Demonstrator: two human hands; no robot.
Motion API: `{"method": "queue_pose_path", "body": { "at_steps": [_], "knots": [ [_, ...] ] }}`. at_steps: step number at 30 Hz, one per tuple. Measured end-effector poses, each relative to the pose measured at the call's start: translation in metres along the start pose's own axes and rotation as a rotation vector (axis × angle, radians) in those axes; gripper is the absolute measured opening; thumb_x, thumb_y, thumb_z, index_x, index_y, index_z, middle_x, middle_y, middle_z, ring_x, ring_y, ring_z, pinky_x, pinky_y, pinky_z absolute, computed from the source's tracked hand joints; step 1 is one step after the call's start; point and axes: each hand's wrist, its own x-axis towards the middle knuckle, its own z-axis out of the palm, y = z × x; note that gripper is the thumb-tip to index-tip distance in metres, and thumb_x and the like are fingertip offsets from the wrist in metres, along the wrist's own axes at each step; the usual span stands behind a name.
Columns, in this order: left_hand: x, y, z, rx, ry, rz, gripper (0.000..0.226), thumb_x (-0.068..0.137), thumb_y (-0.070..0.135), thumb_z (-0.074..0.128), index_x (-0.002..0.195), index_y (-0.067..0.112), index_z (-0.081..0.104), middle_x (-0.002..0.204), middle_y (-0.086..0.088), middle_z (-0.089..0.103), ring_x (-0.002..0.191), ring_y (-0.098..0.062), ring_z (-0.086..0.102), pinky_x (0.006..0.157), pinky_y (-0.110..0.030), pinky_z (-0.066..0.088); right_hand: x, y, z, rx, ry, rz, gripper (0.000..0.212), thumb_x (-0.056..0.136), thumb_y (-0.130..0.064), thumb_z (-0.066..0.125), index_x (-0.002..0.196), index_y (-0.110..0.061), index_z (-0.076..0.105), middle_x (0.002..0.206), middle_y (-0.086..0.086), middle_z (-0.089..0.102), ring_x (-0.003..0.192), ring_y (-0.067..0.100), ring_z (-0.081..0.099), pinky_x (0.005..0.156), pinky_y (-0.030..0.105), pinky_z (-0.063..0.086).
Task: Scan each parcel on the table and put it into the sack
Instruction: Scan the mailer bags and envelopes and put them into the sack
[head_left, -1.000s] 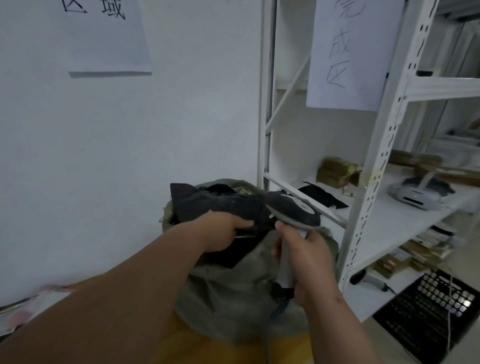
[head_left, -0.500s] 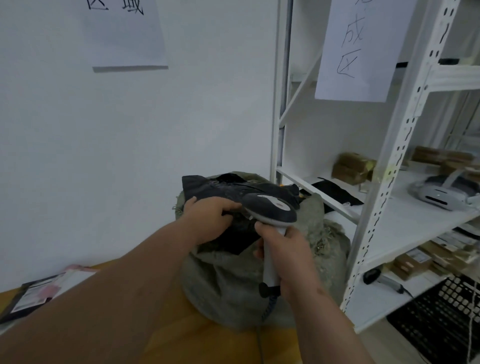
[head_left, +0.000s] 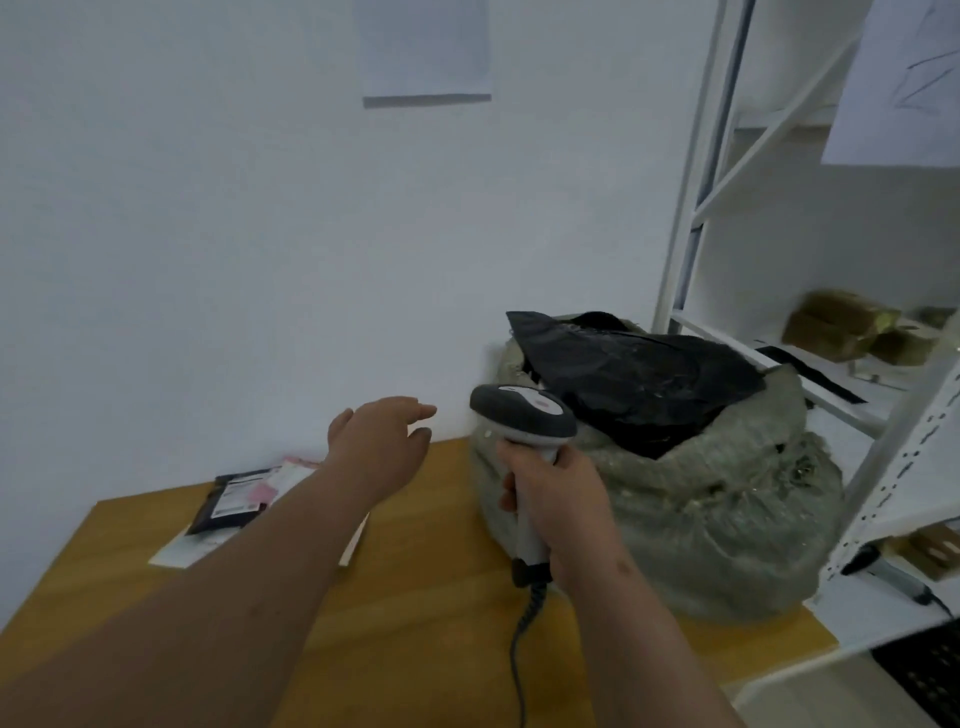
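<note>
Two parcels (head_left: 244, 501) are left on the table (head_left: 426, 597), below-left of the empty, relaxed left hand (head_left: 382, 441), the nearer one; the scanner (head_left: 524, 415) is clasped by the right hand (head_left: 563, 499) beside the sack (head_left: 727, 519).

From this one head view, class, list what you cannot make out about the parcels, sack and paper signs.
- Parcels on table: the left forearm hides part of the pile; label print too small.
- Sack: contents beneath the black parcel hidden.
- Wall paper: blurred, cut by the top edge.

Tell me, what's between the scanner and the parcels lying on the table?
The head view shows the left hand, open above bare wooden table, between the scanner and the parcels.
</note>
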Motion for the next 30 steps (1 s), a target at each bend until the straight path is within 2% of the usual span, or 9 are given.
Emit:
{"method": "queue_pose_path", "body": {
  "at_steps": [4, 7, 11, 14, 16, 19, 24, 26, 30],
  "knots": [
    [-0.036, -0.07, 0.003, -0.027, -0.099, -0.128, 0.037, 0.1, 0.036, 0.045, 0.136, 0.038, 0.051, 0.146, 0.012, 0.046, 0.135, -0.013, 0.041, 0.114, -0.042, 0.029, -0.015, 0.03, 0.057, -0.044, -0.062, 0.039, 0.016, 0.089, -0.033, 0.067, 0.084, -0.018, 0.065, 0.069, 0.0, 0.061, 0.059, 0.014, 0.06, 0.068, 0.038, 0.052],
    [-0.061, -0.122, 0.009, -0.05, -0.15, -0.222, 0.036, 0.099, 0.038, 0.046, 0.134, 0.04, 0.053, 0.143, 0.01, 0.051, 0.129, -0.015, 0.047, 0.106, -0.042, 0.039, -0.025, 0.051, 0.098, -0.061, -0.099, 0.078, 0.016, 0.09, -0.032, 0.067, 0.086, -0.016, 0.065, 0.068, 0.0, 0.06, 0.058, 0.013, 0.06, 0.066, 0.037, 0.05],
    [-0.083, -0.176, 0.013, -0.121, -0.175, -0.34, 0.036, 0.097, 0.033, 0.049, 0.133, 0.036, 0.056, 0.14, 0.004, 0.054, 0.115, -0.016, 0.056, 0.094, -0.036, 0.049, -0.029, 0.069, 0.14, -0.099, -0.15, 0.146, 0.016, 0.089, -0.03, 0.067, 0.09, -0.015, 0.064, 0.072, 0.001, 0.061, 0.063, 0.015, 0.062, 0.066, 0.035, 0.05],
    [-0.086, -0.204, 0.019, -0.166, -0.176, -0.387, 0.036, 0.098, 0.03, 0.05, 0.133, 0.031, 0.056, 0.139, 0.002, 0.055, 0.109, -0.016, 0.059, 0.086, -0.03, 0.05, -0.022, 0.077, 0.16, -0.124, -0.162, 0.182, 0.015, 0.09, -0.03, 0.067, 0.093, -0.016, 0.064, 0.075, 0.001, 0.062, 0.065, 0.014, 0.062, 0.067, 0.033, 0.05],
    [-0.083, -0.219, 0.026, -0.185, -0.18, -0.417, 0.036, 0.097, 0.03, 0.05, 0.133, 0.031, 0.057, 0.138, 0.002, 0.055, 0.099, -0.016, 0.062, 0.081, -0.03, 0.051, -0.011, 0.083, 0.172, -0.135, -0.163, 0.203, 0.015, 0.091, -0.031, 0.067, 0.094, -0.016, 0.064, 0.075, 0.001, 0.063, 0.065, 0.014, 0.062, 0.067, 0.032, 0.049],
    [-0.07, -0.24, 0.039, -0.214, -0.192, -0.469, 0.037, 0.097, 0.03, 0.051, 0.133, 0.03, 0.057, 0.138, 0.001, 0.055, 0.088, -0.011, 0.059, 0.076, -0.029, 0.051, 0.011, 0.094, 0.189, -0.147, -0.171, 0.232, 0.015, 0.091, -0.031, 0.067, 0.09, -0.016, 0.064, 0.072, 0.0, 0.062, 0.066, 0.014, 0.062, 0.067, 0.031, 0.049],
    [-0.036, -0.267, 0.068, -0.251, -0.219, -0.54, 0.039, 0.098, 0.026, 0.051, 0.136, 0.024, 0.054, 0.139, -0.003, 0.052, 0.089, -0.011, 0.057, 0.064, -0.024, 0.044, 0.064, 0.119, 0.209, -0.133, -0.169, 0.349, 0.023, 0.092, -0.029, 0.067, 0.076, -0.014, 0.06, 0.063, 0.001, 0.06, 0.067, 0.02, 0.06, 0.073, 0.039, 0.048],
    [-0.019, -0.277, 0.084, -0.259, -0.243, -0.563, 0.04, 0.098, 0.025, 0.051, 0.138, 0.021, 0.052, 0.139, -0.006, 0.051, 0.095, -0.018, 0.061, 0.067, -0.026, 0.046, 0.088, 0.131, 0.215, -0.135, -0.154, 0.41, 0.027, 0.091, -0.029, 0.068, 0.071, -0.014, 0.06, 0.058, 0.001, 0.06, 0.069, 0.023, 0.059, 0.075, 0.041, 0.048],
    [0.011, -0.293, 0.117, -0.26, -0.261, -0.629, 0.046, 0.095, 0.026, 0.056, 0.139, 0.017, 0.05, 0.142, -0.008, 0.048, 0.112, -0.025, 0.058, 0.091, -0.038, 0.051, 0.13, 0.155, 0.224, -0.142, -0.137, 0.491, 0.03, 0.091, -0.029, 0.068, 0.068, -0.011, 0.061, 0.06, 0.004, 0.06, 0.066, 0.023, 0.059, 0.071, 0.04, 0.048]
  ]
}}
